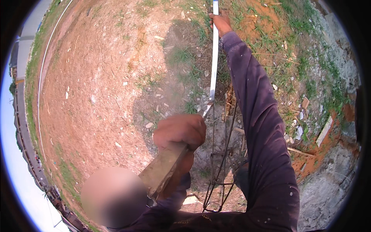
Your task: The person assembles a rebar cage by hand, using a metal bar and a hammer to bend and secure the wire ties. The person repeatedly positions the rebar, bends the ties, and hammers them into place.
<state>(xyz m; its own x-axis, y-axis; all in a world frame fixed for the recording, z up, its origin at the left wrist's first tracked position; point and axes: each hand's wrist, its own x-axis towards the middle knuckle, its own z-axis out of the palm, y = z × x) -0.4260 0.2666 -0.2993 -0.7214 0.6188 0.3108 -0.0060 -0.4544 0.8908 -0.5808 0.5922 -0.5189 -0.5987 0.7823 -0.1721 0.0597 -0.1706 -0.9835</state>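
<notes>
Metal strip (pixel 214 62), R hand (pixel 222 24) clamped on, arm outstretched; L hand (pixel 181 130) fisted nr. end

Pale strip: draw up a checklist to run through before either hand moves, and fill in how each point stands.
1. Right hand on the pale strip: ok, fingers around it near the picture's upper edge.
2. Left hand closed: ok, in a fist at the upper end of the wooden piece.
3. Strip straight down to the fist: not ok, its line angles to the left just above it.
4. Strip's far end: cannot tell, the picture cuts it off.
5. Strip clear of the dark metal frame: cannot tell, they lie close together in this single view.
</notes>
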